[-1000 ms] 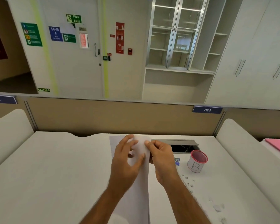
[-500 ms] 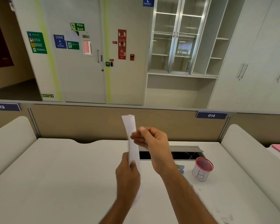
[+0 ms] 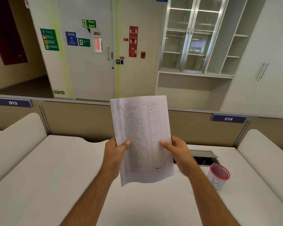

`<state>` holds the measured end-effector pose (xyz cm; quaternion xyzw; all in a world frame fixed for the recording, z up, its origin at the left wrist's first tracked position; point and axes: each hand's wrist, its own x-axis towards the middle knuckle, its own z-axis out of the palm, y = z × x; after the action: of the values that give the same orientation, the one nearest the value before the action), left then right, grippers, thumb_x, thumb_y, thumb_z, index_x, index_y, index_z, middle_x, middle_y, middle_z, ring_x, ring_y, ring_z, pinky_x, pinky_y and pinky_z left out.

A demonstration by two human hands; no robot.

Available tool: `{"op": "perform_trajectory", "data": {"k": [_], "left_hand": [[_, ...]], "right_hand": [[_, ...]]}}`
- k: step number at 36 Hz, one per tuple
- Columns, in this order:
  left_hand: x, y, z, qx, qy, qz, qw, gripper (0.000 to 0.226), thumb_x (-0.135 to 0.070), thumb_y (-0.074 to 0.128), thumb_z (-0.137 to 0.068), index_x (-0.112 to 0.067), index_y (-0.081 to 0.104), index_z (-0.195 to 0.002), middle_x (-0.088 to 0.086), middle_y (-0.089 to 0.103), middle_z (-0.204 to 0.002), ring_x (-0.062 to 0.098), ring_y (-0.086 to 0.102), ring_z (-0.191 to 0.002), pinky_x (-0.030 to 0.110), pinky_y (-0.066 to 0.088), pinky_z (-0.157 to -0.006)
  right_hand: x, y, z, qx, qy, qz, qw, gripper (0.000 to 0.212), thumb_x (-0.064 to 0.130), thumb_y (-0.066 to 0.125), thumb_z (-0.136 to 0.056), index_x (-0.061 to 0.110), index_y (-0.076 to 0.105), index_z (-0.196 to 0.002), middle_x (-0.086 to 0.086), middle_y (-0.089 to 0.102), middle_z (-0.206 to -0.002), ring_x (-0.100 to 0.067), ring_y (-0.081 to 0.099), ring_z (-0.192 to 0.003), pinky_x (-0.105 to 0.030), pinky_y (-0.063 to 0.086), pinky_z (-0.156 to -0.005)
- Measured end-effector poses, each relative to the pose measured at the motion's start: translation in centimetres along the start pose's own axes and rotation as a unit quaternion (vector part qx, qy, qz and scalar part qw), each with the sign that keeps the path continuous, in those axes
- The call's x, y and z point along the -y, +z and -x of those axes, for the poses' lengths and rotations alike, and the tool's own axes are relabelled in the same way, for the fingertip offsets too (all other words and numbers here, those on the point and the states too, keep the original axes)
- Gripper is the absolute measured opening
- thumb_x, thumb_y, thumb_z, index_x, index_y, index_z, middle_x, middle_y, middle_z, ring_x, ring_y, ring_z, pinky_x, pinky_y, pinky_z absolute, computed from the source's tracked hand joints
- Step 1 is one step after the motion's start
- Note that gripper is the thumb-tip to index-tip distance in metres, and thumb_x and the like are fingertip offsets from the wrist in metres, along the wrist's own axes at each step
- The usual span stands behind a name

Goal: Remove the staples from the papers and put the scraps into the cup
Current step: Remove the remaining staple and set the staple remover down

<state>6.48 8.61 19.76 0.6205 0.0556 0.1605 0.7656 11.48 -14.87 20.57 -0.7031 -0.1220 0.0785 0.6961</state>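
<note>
Above the middle of the desk, in the head view, the papers now stand upright and face-on, printed table toward the camera. The left hand grips their left edge, thumb curled over the front and fingers hidden behind; the right hand grips the right edge the same way, thumb on the page. Half a second ago the sheet was seen edge-on as a thin strip, the left hand holding it low and the right pinching near its middle; a second ago it lay flat on the desk under both hands. So the sheet has been lifted and turned to show its full face. My reading is that the person is checking it for staples; none can be made out at this sharpness, so I cannot tell whether any is left.

The cup, pink-rimmed and marked B, stands on the desk at about four o'clock from the papers, near the right forearm and apart from both hands. Behind it, at about three o'clock from the papers, is the cable hatch, open. The small scraps seen a second ago on the desk near the cup do not show clearly now.
</note>
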Motion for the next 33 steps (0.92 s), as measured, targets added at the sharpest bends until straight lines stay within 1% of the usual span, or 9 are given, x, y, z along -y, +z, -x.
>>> {"op": "perform_trajectory", "data": {"k": [3,6,10,15,20,25,28,31,33], "left_hand": [[0.5,-1.2,-1.3,-0.011,-0.006,-0.021,1.0,0.027,-0.013,0.07,-0.091,-0.02,0.07,-0.117,-0.004,0.077,-0.108,0.017,0.074,-0.099,0.04,0.059,-0.088],[1.5,-2.7,-2.1,-0.003,-0.011,-0.037,0.999,0.034,-0.014,0.073,-0.087,-0.026,0.068,-0.119,-0.005,0.076,-0.111,0.018,0.074,-0.099,0.039,0.061,-0.082],[4.2,-5.1,-2.5,0.001,-0.059,-0.103,0.993,0.032,-0.012,0.073,-0.087,-0.032,0.064,-0.11,-0.009,0.075,-0.105,0.019,0.074,-0.097,0.036,0.062,-0.077],[8.5,-6.8,-2.5,-0.011,-0.12,-0.183,0.976,0.032,-0.006,0.065,-0.09,-0.025,0.058,-0.115,-0.002,0.069,-0.114,0.022,0.067,-0.105,0.046,0.058,-0.092],[11.1,-8.4,-3.3,-0.076,-0.126,-0.226,0.963,0.035,-0.004,0.062,-0.092,-0.024,0.054,-0.12,-0.004,0.066,-0.107,0.02,0.066,-0.099,0.032,0.059,-0.08],[13.1,-9.7,-4.4,-0.103,-0.119,-0.236,0.959,0.038,-0.007,0.063,-0.093,-0.028,0.05,-0.122,-0.011,0.062,-0.098,0.009,0.064,-0.086,0.014,0.054,-0.06],[14.2,-10.4,-5.5,-0.098,-0.125,-0.259,0.953,0.041,-0.008,0.066,-0.092,-0.028,0.051,-0.124,-0.007,0.064,-0.101,0.011,0.065,-0.087,0.019,0.057,-0.064],[15.3,-10.9,-6.6,-0.098,-0.136,-0.271,0.948,0.041,-0.009,0.068,-0.091,-0.026,0.053,-0.125,-0.004,0.064,-0.102,0.013,0.065,-0.09,0.032,0.059,-0.076],[15.9,-11.1,-7.2,-0.1,-0.14,-0.283,0.943,0.042,-0.01,0.069,-0.091,-0.026,0.053,-0.126,-0.005,0.062,-0.101,0.016,0.064,-0.091,0.037,0.059,-0.081]], "right_hand": [[-1.5,0.6,-0.2,0.042,0.012,-0.024,0.999,0.039,0.019,0.073,-0.09,0.016,0.06,-0.127,-0.01,0.072,-0.119,-0.031,0.069,-0.109,-0.051,0.056,-0.091],[-3.3,1.6,-1.1,-0.014,0.027,-0.03,0.999,0.029,0.006,0.066,-0.092,0.009,0.06,-0.121,-0.012,0.074,-0.111,-0.033,0.071,-0.103,-0.052,0.058,-0.087],[-6.4,3.2,-2.4,-0.096,0.06,0.011,0.994,0.021,0.005,0.064,-0.092,0.012,0.063,-0.112,-0.005,0.076,-0.103,-0.026,0.074,-0.093,-0.044,0.061,-0.078],[-9.8,5.0,-4.4,-0.146,0.091,0.069,0.983,0.016,0.004,0.061,-0.09,0.016,0.063,-0.099,0.0,0.075,-0.095,-0.022,0.073,-0.089,-0.043,0.062,-0.076],[-12.4,7.7,-6.7,-0.142,0.121,0.113,0.976,0.015,0.006,0.063,-0.089,0.021,0.062,-0.093,0.004,0.072,-0.096,-0.014,0.07,-0.085,-0.026,0.057,-0.066],[-15.5,9.6,-8.4,-0.122,0.152,0.172,0.966,0.016,0.005,0.059,-0.091,0.019,0.061,-0.099,0.002,0.068,-0.102,-0.018,0.067,-0.092,-0.023,0.054,-0.068],[-16.9,10.4,-9.2,-0.114,0.157,0.194,0.962,0.018,0.004,0.055,-0.093,0.019,0.063,-0.1,0.003,0.067,-0.1,-0.018,0.065,-0.092,-0.016,0.049,-0.061],[-18.0,10.7,-10.0,-0.115,0.161,0.213,0.957,0.02,0.001,0.054,-0.092,0.018,0.062,-0.098,0.0,0.067,-0.101,-0.02,0.065,-0.091,-0.021,0.052,-0.068],[-18.8,10.8,-10.5,-0.117,0.16,0.222,0.955,0.022,0.001,0.056,-0.092,0.017,0.061,-0.106,0.002,0.066,-0.098,-0.017,0.064,-0.089,-0.019,0.051,-0.066]]}}
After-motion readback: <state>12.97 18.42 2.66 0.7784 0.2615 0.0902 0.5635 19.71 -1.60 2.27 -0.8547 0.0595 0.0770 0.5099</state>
